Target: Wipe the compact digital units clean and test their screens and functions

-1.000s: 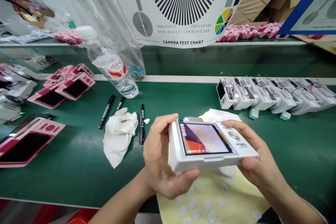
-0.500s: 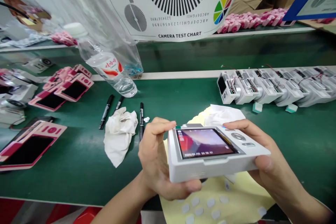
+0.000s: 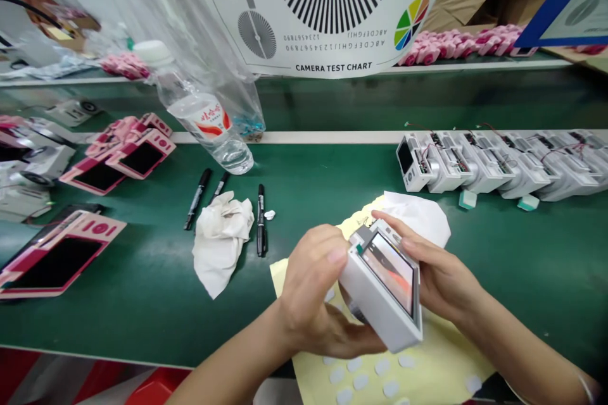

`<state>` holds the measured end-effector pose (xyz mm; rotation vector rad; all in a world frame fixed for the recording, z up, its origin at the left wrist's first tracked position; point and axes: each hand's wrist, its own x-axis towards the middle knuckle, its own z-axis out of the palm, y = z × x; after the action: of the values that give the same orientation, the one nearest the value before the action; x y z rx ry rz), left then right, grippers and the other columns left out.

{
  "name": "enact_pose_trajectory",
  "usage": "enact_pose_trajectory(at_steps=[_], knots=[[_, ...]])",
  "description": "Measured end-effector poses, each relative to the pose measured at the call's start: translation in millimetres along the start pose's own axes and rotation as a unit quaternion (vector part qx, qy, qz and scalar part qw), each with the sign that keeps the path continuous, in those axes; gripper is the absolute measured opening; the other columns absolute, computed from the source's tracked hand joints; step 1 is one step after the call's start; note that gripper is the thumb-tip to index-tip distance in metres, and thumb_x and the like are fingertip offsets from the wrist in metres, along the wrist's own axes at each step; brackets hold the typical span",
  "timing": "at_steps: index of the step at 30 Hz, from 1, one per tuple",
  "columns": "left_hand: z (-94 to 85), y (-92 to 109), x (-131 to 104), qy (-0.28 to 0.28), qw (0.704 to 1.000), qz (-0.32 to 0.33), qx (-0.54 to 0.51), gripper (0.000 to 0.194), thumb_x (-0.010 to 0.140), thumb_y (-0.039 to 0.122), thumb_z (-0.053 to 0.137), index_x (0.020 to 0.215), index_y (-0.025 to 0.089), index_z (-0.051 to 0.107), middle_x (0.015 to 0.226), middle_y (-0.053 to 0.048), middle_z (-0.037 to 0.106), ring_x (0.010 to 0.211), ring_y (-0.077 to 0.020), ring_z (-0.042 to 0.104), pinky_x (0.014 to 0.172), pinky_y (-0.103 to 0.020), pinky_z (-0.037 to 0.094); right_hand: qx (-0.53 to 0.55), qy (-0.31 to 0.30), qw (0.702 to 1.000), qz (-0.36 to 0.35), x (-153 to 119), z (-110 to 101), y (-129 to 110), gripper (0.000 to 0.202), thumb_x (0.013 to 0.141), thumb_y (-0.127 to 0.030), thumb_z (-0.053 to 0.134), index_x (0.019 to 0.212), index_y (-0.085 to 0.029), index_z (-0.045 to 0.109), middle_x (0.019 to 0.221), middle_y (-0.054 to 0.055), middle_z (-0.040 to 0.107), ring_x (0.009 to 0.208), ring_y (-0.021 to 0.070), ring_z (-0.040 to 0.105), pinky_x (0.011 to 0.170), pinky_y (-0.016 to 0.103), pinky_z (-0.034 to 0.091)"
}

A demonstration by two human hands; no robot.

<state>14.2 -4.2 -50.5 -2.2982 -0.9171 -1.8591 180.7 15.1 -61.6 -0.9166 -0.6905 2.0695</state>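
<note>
A white camera [image 3: 380,297] with its screen lit is held tilted in both hands above a yellow sheet [image 3: 323,380] that bears several small pale stickers. My left hand [image 3: 316,297] wraps round its near left end, thumb on the top edge and fingers beneath. At the far right end, my right hand [image 3: 437,266] grips the body, which partly hides its fingers. Behind the camera lies a white cloth or paper [image 3: 418,215]. Left of my hands are a crumpled white tissue [image 3: 222,234] and a black marker [image 3: 261,221].
A row of open white camera bodies [image 3: 494,164] stands at the right. Pink cameras [image 3: 61,259] lie at the left. A water bottle [image 3: 209,120] leans near the ledge, below a hanging camera test chart [image 3: 332,12]. Two more markers [image 3: 197,199] lie beside the tissue.
Both hands have turned the camera, so its left end now points toward me and its screen faces right. The right hand has moved to the left and the view has shifted slightly.
</note>
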Motion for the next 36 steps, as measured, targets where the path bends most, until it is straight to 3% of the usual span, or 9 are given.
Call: enact_pose_trajectory(at_steps=[5, 9, 12, 14, 19, 23, 27, 32, 36], knots=[[-5.0, -5.4, 2.3, -0.061, 0.996, 0.019, -0.057, 0.062, 0.074, 0.048, 0.058, 0.124, 0.019, 0.033, 0.081, -0.004, 0.055, 0.068, -0.0178, 0.056, 0.063, -0.038, 0.055, -0.051, -0.01, 0.998, -0.017, 2.3, -3.5, -0.4, 0.039, 0.072, -0.035, 0.064, 0.108, -0.026, 0.055, 0.081, -0.001, 0.064, 0.067, 0.0118, 0.061, 0.059, 0.021, 0.05], [-11.3, -16.1, 5.3, -0.148, 0.986, -0.019, -0.077, 0.076, 0.066, 0.044, 0.068, 0.126, 0.015, 0.031, 0.104, -0.012, 0.05, 0.096, -0.0241, 0.053, 0.077, -0.039, 0.052, -0.09, 0.042, 0.989, -0.113, -2.0, -8.2, -13.2, 0.035, 0.072, -0.037, 0.064, 0.103, -0.028, 0.051, 0.084, -0.002, 0.061, 0.061, 0.0102, 0.058, 0.05, 0.018, 0.047], [-14.0, -18.5, 8.5, -0.195, 0.974, -0.072, -0.09, 0.085, 0.063, 0.049, 0.071, 0.128, 0.017, 0.027, 0.111, -0.013, 0.048, 0.103, -0.0267, 0.051, 0.082, -0.04, 0.049, -0.108, 0.077, 0.981, -0.144, -1.2, -13.4, -16.6, 0.031, 0.075, -0.037, 0.061, 0.102, -0.027, 0.05, 0.084, -0.002, 0.058, 0.059, 0.0088, 0.055, 0.048, 0.017, 0.045], [-15.2, -17.8, 10.9, -0.245, 0.963, -0.1, -0.055, 0.077, 0.067, 0.047, 0.066, 0.127, 0.018, 0.029, 0.112, -0.014, 0.048, 0.102, -0.0277, 0.051, 0.081, -0.041, 0.049, -0.174, 0.091, 0.963, -0.186, -0.5, -15.9, -13.9, 0.031, 0.077, -0.038, 0.06, 0.104, -0.027, 0.048, 0.089, -0.001, 0.058, 0.065, 0.0103, 0.057, 0.052, 0.019, 0.046], [-14.6, -17.5, 11.7, -0.376, 0.91, -0.133, 0.113, 0.057, 0.069, 0.028, 0.057, 0.12, 0.012, 0.036, 0.104, -0.015, 0.051, 0.089, -0.0275, 0.058, 0.067, -0.039, 0.053, -0.412, 0.119, 0.859, -0.28, -2.9, -12.3, -3.6, 0.031, 0.083, -0.038, 0.052, 0.109, -0.024, 0.043, 0.104, 0.005, 0.057, 0.09, 0.018, 0.056, 0.076, 0.031, 0.045], [-8.9, -17.2, 4.9, -0.383, 0.899, -0.064, 0.199, 0.059, 0.066, 0.024, 0.052, 0.121, 0.009, 0.038, 0.107, -0.019, 0.052, 0.084, -0.0301, 0.061, 0.059, -0.04, 0.054, -0.458, 0.11, 0.846, -0.25, -3.2, -6.0, 0.9, 0.03, 0.085, -0.036, 0.045, 0.111, -0.022, 0.038, 0.1, 0.007, 0.058, 0.088, 0.02, 0.057, 0.076, 0.035, 0.044], [-6.0, -13.1, 3.5, -0.472, 0.853, -0.083, 0.207, 0.065, 0.065, 0.02, 0.048, 0.126, 0.005, 0.036, 0.119, -0.023, 0.05, 0.087, -0.0313, 0.061, 0.059, -0.04, 0.054, -0.481, 0.093, 0.838, -0.239, -2.0, -4.1, 2.9, 0.03, 0.084, -0.031, 0.044, 0.111, -0.021, 0.038, 0.103, 0.007, 0.057, 0.089, 0.0203, 0.057, 0.078, 0.036, 0.043], [-24.4, -20.4, 18.0, -0.504, 0.84, -0.196, 0.032, 0.072, 0.056, 0.022, 0.047, 0.127, 0.012, 0.041, 0.118, -0.015, 0.057, 0.094, -0.0291, 0.061, 0.075, -0.04, 0.052, -0.487, 0.047, 0.852, -0.184, -0.5, -6.1, -1.4, 0.03, 0.083, -0.032, 0.044, 0.11, -0.021, 0.04, 0.101, 0.007, 0.056, 0.091, 0.0219, 0.053, 0.081, 0.038, 0.04], [-46.4, -45.6, 27.5, -0.475, 0.775, -0.381, -0.17, 0.055, 0.067, 0.031, 0.049, 0.12, 0.016, 0.053, 0.096, -0.008, 0.067, 0.064, -0.0179, 0.061, 0.054, -0.026, 0.047, -0.455, -0.029, 0.88, -0.13, 0.3, -7.2, -3.3, 0.026, 0.083, -0.035, 0.045, 0.106, -0.022, 0.042, 0.096, 0.005, 0.054, 0.086, 0.0202, 0.051, 0.075, 0.035, 0.041]])
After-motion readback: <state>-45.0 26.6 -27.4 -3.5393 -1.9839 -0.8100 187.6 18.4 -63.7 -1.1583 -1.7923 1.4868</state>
